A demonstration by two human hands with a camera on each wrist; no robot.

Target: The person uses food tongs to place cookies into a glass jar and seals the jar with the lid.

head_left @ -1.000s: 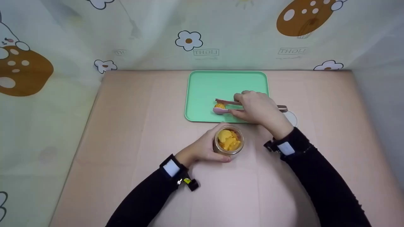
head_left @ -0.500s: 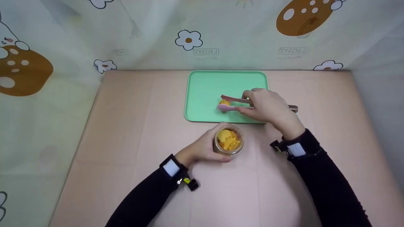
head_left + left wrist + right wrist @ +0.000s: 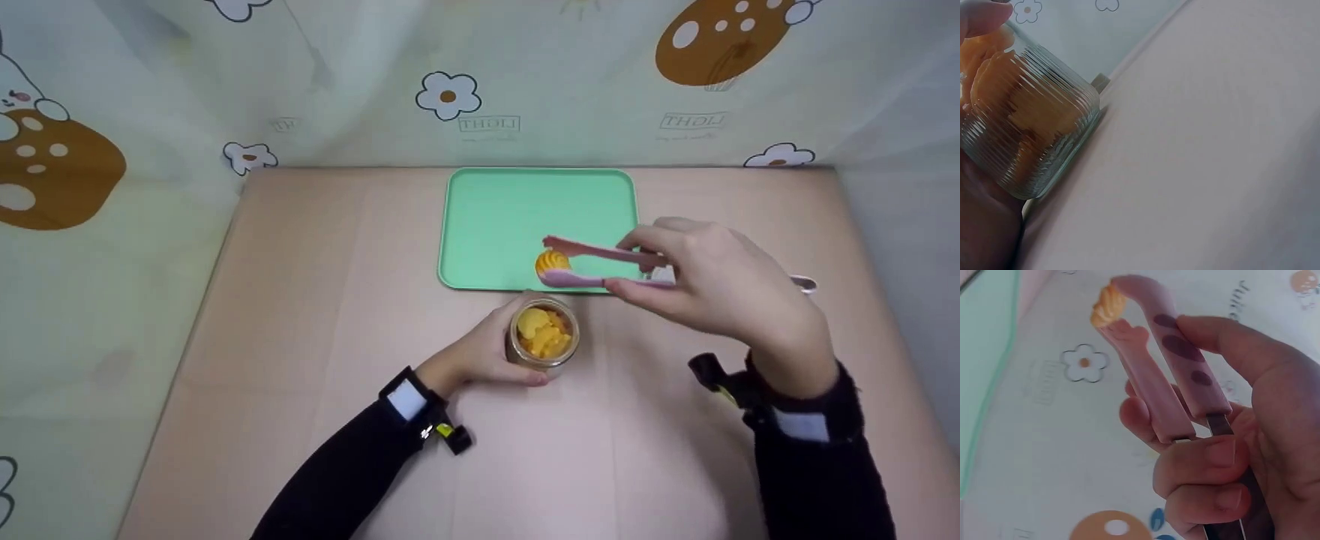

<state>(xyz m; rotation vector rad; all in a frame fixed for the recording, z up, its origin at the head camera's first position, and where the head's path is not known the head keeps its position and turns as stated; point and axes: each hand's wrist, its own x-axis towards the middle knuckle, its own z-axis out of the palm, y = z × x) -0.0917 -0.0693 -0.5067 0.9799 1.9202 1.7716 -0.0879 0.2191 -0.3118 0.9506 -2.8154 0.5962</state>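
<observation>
My left hand (image 3: 484, 349) grips a ribbed glass jar (image 3: 1044, 118) that stands on the table just in front of the tray. Yellow-orange pieces (image 3: 545, 334) fill it, and its mouth faces up uncovered. My right hand (image 3: 720, 281) holds pink tongs (image 3: 600, 251) with metal shanks. Pinched in the tips of the tongs is a small ridged yellow-orange piece (image 3: 553, 263), raised over the tray's front edge. In the right wrist view, thumb and fingers curl round the tongs (image 3: 1176, 360), and the ridged piece (image 3: 1108, 306) sits between both tips.
A green tray (image 3: 495, 217) lies at the back of the pale table (image 3: 337, 360). Behind it hangs a patterned curtain (image 3: 360, 90) with flowers and mushrooms. Partly behind the right hand, a pale round object (image 3: 660, 274) is only just visible.
My right hand has lifted the tongs and the yellow-orange piece off the tray and drawn them right and nearer the camera. The left hand and jar have stayed put.
</observation>
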